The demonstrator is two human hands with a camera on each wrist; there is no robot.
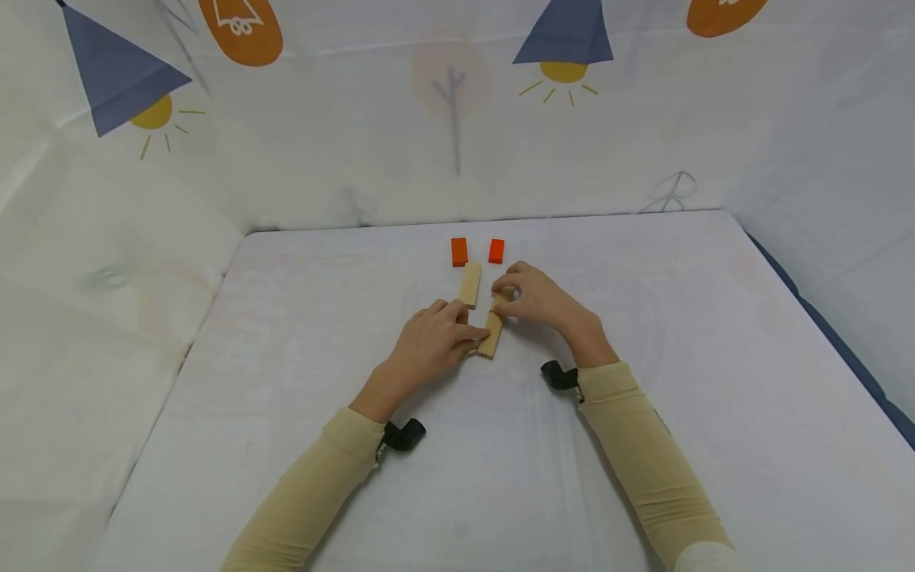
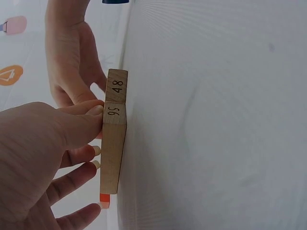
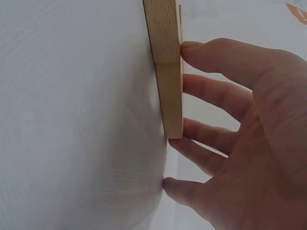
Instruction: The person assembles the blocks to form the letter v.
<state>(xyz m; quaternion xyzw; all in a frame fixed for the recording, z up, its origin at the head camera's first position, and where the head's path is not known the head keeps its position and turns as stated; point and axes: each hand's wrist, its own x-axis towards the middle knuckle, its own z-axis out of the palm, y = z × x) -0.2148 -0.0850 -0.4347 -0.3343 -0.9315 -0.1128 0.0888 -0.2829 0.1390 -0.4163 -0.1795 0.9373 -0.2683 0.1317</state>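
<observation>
a pale cloth wall [image 1: 343, 135] printed with blue lamps and orange shapes rises behind the white table [image 1: 429, 492] i work at. my tan sleeves [image 1: 314, 485] reach in from the near side, each with a black clip [image 1: 405, 435] at the cuff. my left hand [image 1: 432, 338] lies low over the blocks, fingers apart and bent, thumb at the near end; the fingertips touch the wood, though i cannot tell whether they pinch it or only press. my right hand [image 1: 539, 298] pinches the far right wooden block [image 3: 171, 100] lengthwise, thumb by the seam and fingers round the other end. the wooden blocks are flat, oblong and light tan, with fine grain and square edges, and they lie in the middle of the table in two rows running away from me. on the right, the block i pinch sits end to end with the near right wooden block [image 1: 490, 338], whose end bears a dark 48. beside that end, touching it, is the near left wooden block [image 2: 111, 153], mostly under my left hand, with a number that looks like 56. beyond it lies the far left wooden block [image 1: 470, 284]. two small orange blocks sit farthest away: the left orange block [image 1: 459, 252] just past the wood, and the slightly smaller, brighter right orange block [image 1: 496, 251] past my right fingers.
</observation>
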